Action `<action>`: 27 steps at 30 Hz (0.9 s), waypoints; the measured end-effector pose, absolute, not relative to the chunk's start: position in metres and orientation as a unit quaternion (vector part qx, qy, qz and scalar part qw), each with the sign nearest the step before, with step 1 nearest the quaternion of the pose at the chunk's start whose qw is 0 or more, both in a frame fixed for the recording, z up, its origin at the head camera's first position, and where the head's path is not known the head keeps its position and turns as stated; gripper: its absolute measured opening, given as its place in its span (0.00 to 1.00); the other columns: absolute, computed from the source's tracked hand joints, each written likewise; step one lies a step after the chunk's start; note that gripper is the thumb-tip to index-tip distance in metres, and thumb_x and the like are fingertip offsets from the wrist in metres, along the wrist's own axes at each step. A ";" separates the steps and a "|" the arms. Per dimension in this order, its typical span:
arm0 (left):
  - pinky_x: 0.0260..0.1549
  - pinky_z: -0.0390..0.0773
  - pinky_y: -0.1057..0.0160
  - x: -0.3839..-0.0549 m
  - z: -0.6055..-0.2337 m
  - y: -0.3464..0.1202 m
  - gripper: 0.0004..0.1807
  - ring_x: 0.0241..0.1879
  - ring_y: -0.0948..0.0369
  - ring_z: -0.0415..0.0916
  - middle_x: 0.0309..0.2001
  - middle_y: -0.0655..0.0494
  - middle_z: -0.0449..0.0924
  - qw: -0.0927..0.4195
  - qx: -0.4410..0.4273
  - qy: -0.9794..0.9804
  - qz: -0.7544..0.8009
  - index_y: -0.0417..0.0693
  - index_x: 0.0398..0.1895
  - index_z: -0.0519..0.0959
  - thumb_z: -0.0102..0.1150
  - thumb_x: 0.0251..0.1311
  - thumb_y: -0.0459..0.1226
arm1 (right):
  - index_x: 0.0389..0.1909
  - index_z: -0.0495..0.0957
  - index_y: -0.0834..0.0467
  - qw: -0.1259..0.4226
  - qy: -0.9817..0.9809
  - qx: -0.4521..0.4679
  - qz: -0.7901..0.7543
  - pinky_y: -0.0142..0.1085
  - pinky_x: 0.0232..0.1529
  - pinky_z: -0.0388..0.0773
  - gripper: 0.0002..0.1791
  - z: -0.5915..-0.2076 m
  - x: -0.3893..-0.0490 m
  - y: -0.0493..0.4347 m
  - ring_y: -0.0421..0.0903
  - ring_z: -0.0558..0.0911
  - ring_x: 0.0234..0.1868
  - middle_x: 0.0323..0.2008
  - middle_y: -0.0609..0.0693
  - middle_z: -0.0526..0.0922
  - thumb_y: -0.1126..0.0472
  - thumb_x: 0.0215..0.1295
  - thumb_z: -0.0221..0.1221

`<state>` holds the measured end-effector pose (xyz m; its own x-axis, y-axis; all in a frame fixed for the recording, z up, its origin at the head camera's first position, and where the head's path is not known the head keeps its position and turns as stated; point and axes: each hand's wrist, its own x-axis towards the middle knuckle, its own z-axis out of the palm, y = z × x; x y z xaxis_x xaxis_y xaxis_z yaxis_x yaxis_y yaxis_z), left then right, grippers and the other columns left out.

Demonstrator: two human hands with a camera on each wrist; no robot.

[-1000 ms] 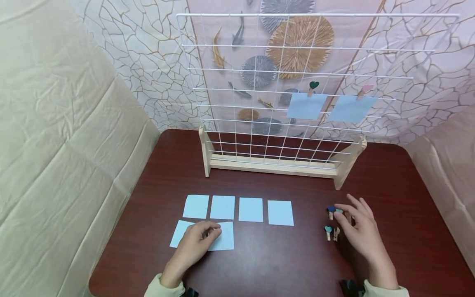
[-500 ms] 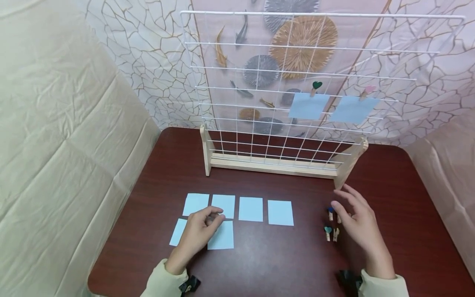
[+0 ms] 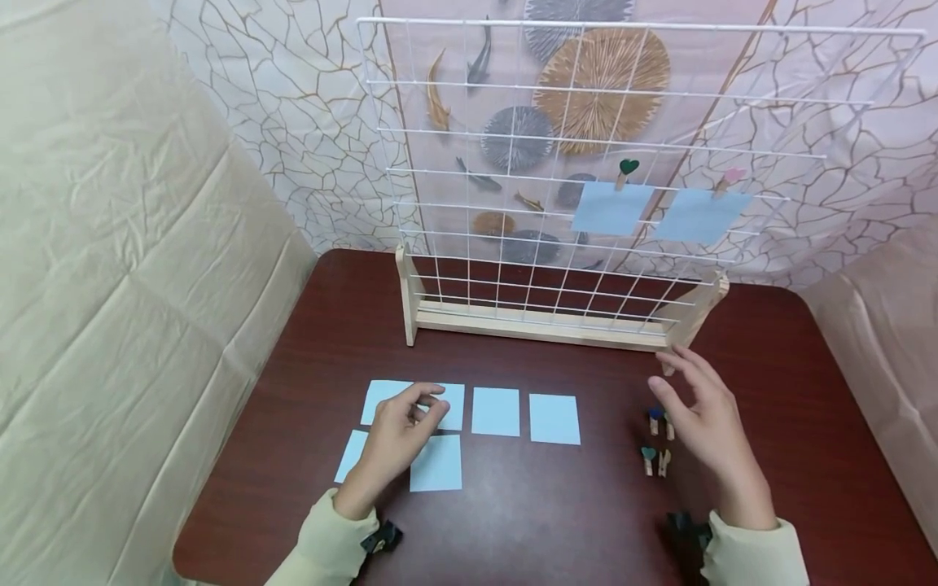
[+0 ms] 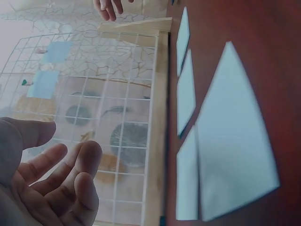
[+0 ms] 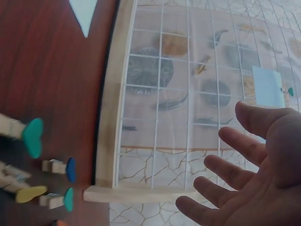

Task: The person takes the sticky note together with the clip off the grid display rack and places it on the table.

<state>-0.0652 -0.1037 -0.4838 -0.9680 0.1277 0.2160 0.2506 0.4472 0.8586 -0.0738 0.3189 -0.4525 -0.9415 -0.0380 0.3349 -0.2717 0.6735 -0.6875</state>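
Left hand [image 3: 392, 431] hovers above blue sheets [image 3: 495, 412], laid out singly on the bench [image 3: 528, 513] (likely for easy lifting). Right hand [image 3: 711, 423] hangs near pegs [image 3: 648, 461]. Both empty, thumbs clear of fingers. Wire grid [image 3: 564, 182] bears two pegged sheets [image 3: 612, 209].

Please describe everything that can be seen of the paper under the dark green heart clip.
The paper is a thin-looking, light blue, roughly square sheet with no visible writing. It hangs flat on the white wire rack, right of its middle in the head view. A wooden clip with a dark green heart holds the middle of its top edge. Another blue paper hangs beside it, with a gap between.
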 end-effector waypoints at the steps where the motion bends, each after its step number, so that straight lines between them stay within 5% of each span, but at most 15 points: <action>1: 0.23 0.76 0.66 -0.067 -0.481 -0.102 0.11 0.26 0.66 0.80 0.37 0.61 0.88 0.065 -0.116 -0.847 -0.515 0.51 0.52 0.87 0.70 0.69 0.36 | 0.68 0.78 0.62 0.149 -0.902 0.087 0.396 0.23 0.65 0.58 0.23 -0.451 -0.075 0.318 0.68 0.68 0.73 0.75 0.62 0.69 0.62 0.75 0.65; 10: 0.22 0.80 0.64 -0.080 -0.464 -0.088 0.14 0.30 0.60 0.86 0.45 0.57 0.89 0.051 -0.154 -0.820 -0.549 0.50 0.59 0.84 0.67 0.72 0.36 | 0.68 0.78 0.62 0.171 -0.894 0.114 0.399 0.29 0.59 0.61 0.24 -0.435 -0.090 0.310 0.67 0.69 0.71 0.74 0.63 0.71 0.64 0.74 0.65; 14: 0.24 0.82 0.63 -0.084 -0.459 -0.084 0.16 0.32 0.58 0.87 0.47 0.54 0.89 0.051 -0.164 -0.814 -0.555 0.50 0.61 0.83 0.67 0.72 0.36 | 0.69 0.77 0.64 0.170 -0.890 0.126 0.404 0.53 0.67 0.65 0.24 -0.424 -0.098 0.306 0.69 0.66 0.74 0.75 0.64 0.69 0.64 0.75 0.63; 17: 0.27 0.83 0.63 -0.087 -0.454 -0.082 0.17 0.33 0.58 0.87 0.47 0.52 0.89 0.058 -0.174 -0.812 -0.554 0.48 0.62 0.82 0.66 0.72 0.35 | 0.68 0.76 0.65 0.170 -0.886 0.137 0.408 0.71 0.63 0.62 0.24 -0.417 -0.103 0.304 0.70 0.65 0.74 0.75 0.65 0.68 0.64 0.75 0.63; 19: 0.30 0.84 0.63 -0.090 -0.451 -0.081 0.18 0.34 0.57 0.87 0.47 0.52 0.89 0.063 -0.181 -0.811 -0.553 0.47 0.63 0.82 0.66 0.72 0.34 | 0.69 0.76 0.65 0.172 -0.885 0.142 0.410 0.71 0.62 0.63 0.24 -0.413 -0.105 0.302 0.70 0.65 0.74 0.75 0.65 0.68 0.64 0.75 0.63; 22: 0.31 0.84 0.63 -0.094 -0.448 -0.079 0.18 0.34 0.57 0.87 0.48 0.50 0.89 0.069 -0.189 -0.809 -0.553 0.46 0.64 0.81 0.65 0.73 0.35 | 0.69 0.77 0.63 0.174 -0.886 0.144 0.406 0.51 0.68 0.67 0.24 -0.409 -0.109 0.300 0.67 0.66 0.75 0.76 0.61 0.68 0.64 0.75 0.63; 26: 0.30 0.82 0.63 -0.100 -0.443 -0.076 0.18 0.33 0.58 0.85 0.49 0.52 0.89 0.075 -0.195 -0.805 -0.555 0.47 0.64 0.81 0.65 0.73 0.37 | 0.70 0.76 0.61 0.168 -0.881 0.143 0.418 0.50 0.72 0.63 0.25 -0.401 -0.113 0.298 0.66 0.66 0.75 0.77 0.59 0.68 0.63 0.75 0.64; 27: 0.30 0.81 0.63 -0.101 -0.443 -0.074 0.18 0.33 0.60 0.85 0.49 0.54 0.89 0.079 -0.197 -0.805 -0.554 0.47 0.64 0.81 0.65 0.74 0.37 | 0.70 0.76 0.62 0.166 -0.879 0.143 0.423 0.57 0.73 0.62 0.25 -0.399 -0.114 0.297 0.67 0.65 0.76 0.77 0.59 0.68 0.63 0.75 0.63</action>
<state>-0.1012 -0.0744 -0.4426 -0.9101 0.2297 0.3449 0.4041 0.3084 0.8611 -0.1141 0.2968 -0.3988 -0.9035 -0.1114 0.4138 -0.3929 0.6009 -0.6961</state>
